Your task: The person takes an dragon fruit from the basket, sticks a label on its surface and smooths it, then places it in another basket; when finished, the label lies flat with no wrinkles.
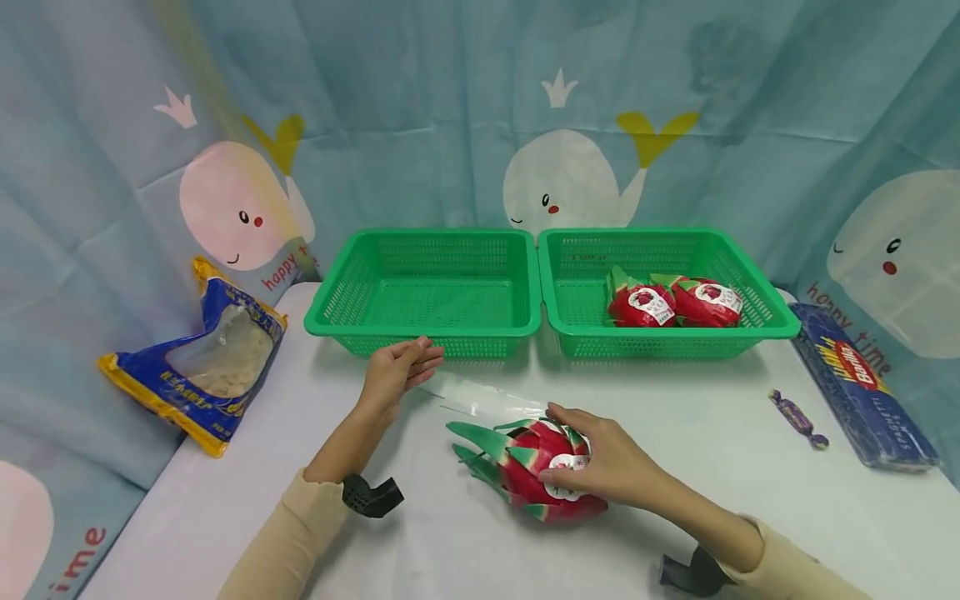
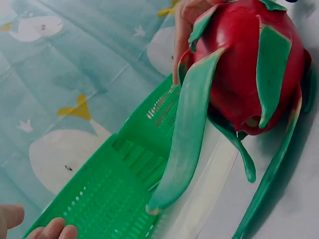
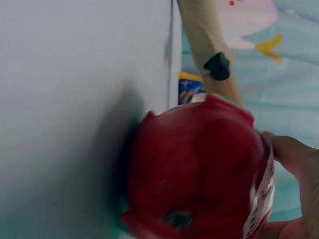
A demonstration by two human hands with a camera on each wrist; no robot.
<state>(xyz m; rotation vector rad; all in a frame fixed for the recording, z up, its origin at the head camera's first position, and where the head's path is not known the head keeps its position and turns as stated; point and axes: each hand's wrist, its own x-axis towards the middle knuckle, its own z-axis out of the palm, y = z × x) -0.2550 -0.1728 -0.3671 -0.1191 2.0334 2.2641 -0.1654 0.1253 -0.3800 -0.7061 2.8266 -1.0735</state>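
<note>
A red dragon fruit (image 1: 536,467) with green leaf tips and a white label sits over the white table in the head view. My right hand (image 1: 611,462) grips it from the right, thumb on the label side and fingers over the top. In the right wrist view the red body of the dragon fruit (image 3: 192,164) fills the middle. My left hand (image 1: 397,375) hovers in front of the left green basket (image 1: 420,342), fingers loosely extended and holding nothing. Between the hands, a clear plastic strip (image 1: 487,402) lies behind the dragon fruit.
The right green basket (image 1: 675,343) holds two dragon fruits (image 1: 641,307). A blue and yellow bag (image 1: 217,367) leans at the left. At the right lie a purple wrapped candy (image 1: 798,419) and a blue spaghetti pack (image 1: 862,387). A whale-print curtain (image 1: 450,108) surrounds the table.
</note>
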